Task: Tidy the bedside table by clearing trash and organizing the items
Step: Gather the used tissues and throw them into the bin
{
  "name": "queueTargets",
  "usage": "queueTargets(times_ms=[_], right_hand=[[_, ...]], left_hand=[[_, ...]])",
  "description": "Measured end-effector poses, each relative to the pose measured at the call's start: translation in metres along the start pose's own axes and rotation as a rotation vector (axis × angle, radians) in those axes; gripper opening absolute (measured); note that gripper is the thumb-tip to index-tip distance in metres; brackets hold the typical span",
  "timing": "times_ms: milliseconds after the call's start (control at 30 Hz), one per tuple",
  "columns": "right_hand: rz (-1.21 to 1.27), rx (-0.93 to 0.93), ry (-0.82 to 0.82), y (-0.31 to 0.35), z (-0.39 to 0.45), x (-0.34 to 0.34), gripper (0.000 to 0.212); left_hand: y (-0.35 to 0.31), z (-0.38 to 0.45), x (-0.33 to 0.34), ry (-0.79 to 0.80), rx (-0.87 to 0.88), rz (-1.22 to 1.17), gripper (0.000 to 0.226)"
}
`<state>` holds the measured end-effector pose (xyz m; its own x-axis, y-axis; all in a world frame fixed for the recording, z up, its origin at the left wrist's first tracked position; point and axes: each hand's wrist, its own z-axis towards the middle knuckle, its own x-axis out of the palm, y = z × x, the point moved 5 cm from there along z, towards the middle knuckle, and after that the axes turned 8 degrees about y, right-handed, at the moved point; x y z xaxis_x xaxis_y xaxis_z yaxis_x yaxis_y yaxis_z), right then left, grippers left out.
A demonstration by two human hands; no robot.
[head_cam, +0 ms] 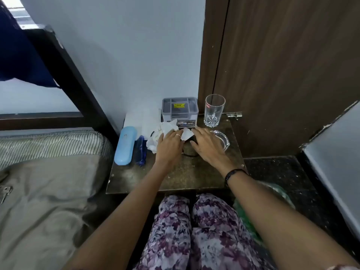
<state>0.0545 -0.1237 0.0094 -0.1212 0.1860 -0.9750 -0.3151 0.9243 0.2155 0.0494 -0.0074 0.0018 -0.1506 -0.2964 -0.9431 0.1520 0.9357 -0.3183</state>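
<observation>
A small dark bedside table [175, 178] stands between the bed and a door. Crumpled white tissue [163, 131] lies near its middle back, and my left hand [169, 147] rests flat on it with fingers spread. A smaller white paper scrap [187, 134] lies between my hands. My right hand [207, 146] lies flat over a dark round object [188, 151], partly hidden, next to a clear glass dish [222, 138]. A light blue glasses case [125, 145] and a blue plastic wrapper [140, 151] lie at the table's left edge.
A grey lidded plastic box [180, 111] stands at the back against the wall, with a tall empty drinking glass [214, 110] to its right. White paper [140, 119] leans at the wall. The bed [48, 188] is left, a brown door [282, 75] right, a green bag [249, 217] by my knee.
</observation>
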Motion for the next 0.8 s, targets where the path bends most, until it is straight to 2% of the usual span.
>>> queueTargets(times_ms=[167,333,500,667,800], right_hand=[[0.087,0.028,-0.051,0.003,0.006,0.017,0.038],[0.141,0.081,-0.091,-0.003,0.033,0.023,0.043],[0.077,0.154,-0.04,-0.01,0.066,0.033,0.048],[0.027,0.136,-0.009,-0.016,0.071,0.048,0.03],[0.156,0.118,-0.163,-0.02,0.062,0.041,0.019]], left_hand=[[0.017,-0.009,0.006,-0.16,-0.087,-0.031,0.033],[0.039,0.006,-0.004,-0.272,-0.15,-0.056,0.041],[0.057,0.039,0.0,-0.223,-0.163,0.004,0.051],[0.067,0.054,0.005,-0.203,-0.176,0.058,0.029],[0.065,0.053,-0.007,-0.318,-0.173,-0.027,0.021]])
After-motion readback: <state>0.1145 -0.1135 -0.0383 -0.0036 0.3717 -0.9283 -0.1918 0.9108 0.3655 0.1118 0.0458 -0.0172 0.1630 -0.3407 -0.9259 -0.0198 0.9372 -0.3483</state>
